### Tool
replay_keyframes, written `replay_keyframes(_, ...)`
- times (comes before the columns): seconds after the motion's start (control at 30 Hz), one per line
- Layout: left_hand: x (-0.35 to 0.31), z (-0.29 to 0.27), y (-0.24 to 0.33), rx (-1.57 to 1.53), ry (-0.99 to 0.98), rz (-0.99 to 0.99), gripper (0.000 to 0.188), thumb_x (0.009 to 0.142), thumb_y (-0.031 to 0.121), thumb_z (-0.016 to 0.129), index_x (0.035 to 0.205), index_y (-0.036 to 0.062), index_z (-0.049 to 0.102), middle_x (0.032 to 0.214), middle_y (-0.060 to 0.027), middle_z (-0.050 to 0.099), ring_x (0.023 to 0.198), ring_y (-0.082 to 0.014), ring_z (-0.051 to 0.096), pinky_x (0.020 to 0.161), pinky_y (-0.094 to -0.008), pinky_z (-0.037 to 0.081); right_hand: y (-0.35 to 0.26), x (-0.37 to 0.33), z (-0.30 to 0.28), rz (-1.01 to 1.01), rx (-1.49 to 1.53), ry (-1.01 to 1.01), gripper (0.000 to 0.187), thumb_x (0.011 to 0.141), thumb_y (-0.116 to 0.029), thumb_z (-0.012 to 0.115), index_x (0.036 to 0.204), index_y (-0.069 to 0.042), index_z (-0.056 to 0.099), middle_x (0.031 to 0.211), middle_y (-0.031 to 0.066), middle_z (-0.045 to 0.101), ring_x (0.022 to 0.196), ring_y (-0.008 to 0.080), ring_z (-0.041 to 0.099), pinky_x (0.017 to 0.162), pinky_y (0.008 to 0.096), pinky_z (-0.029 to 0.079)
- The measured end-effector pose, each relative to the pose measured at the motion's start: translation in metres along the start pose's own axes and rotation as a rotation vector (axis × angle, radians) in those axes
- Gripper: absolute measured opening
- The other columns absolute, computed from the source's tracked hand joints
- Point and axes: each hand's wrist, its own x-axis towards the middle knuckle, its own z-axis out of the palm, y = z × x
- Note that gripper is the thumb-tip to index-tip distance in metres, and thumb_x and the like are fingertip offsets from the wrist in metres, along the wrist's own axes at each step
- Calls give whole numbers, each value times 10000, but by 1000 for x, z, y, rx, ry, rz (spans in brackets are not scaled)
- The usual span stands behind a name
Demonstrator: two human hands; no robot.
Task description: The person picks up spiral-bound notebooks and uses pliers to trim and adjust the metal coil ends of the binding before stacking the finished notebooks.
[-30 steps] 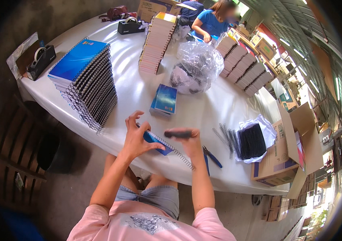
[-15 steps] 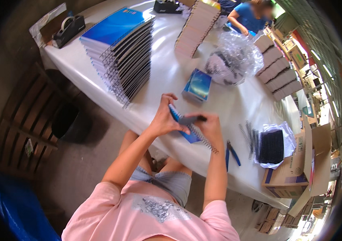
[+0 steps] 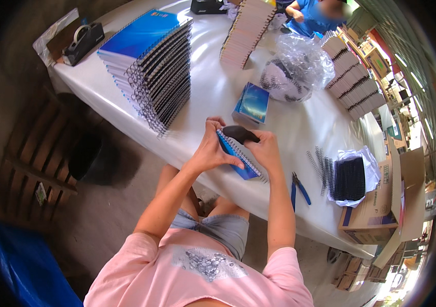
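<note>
At the near edge of the table, my left hand point(image 3: 213, 148) grips a small blue notebook point(image 3: 234, 148), thumb on the near side. A dark wire spiral point(image 3: 246, 156) runs along the notebook's right edge, with a short end sticking out at the lower right. My right hand point(image 3: 262, 149) is closed on a black, rounded object point(image 3: 240, 134) held over the notebook's upper end. Its exact kind does not show. Just beyond my hands lies a short stack of small blue notebooks point(image 3: 252, 104). To the right rest blue-handled cutting pliers point(image 3: 300, 190).
Loose spirals point(image 3: 321, 166) lie beside a block of black spirals point(image 3: 348, 182) in white paper, near an open cardboard box point(image 3: 369, 225). A tall stack of spiral notebooks point(image 3: 146, 66) stands left, a tape dispenser point(image 3: 83, 43) behind it. Clear plastic bag point(image 3: 305, 66) and another person point(image 3: 312, 20) are beyond.
The spiral, which stuck out toward my right forearm, now lies mostly along the notebook's edge. The black object has turned and its rounded shape shows more fully.
</note>
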Motion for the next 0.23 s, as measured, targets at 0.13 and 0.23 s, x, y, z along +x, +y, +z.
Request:
replay_keyframes(0.13,-2,-4,-6,-105,22,-36,768,601,390,848,1013,42,302,1053,-132,355,1014,-208,377,884,-326,355,-1,-17,-26,-64,-169,215,240,692,-50,585,905,-25,692,787,159,664,780,243,669,719,311,491)
replay_keyframes(0.23,-4,-10,-3,-509,-32,-350,524,787,393,721,1032,98,366,1132,-95,349,1013,-158,353,916,-296,315,44,-46,-60,66,-456,274,546,681,-98,676,1218,-88,577,1278,225,511,1187,290,507,1048,418,315)
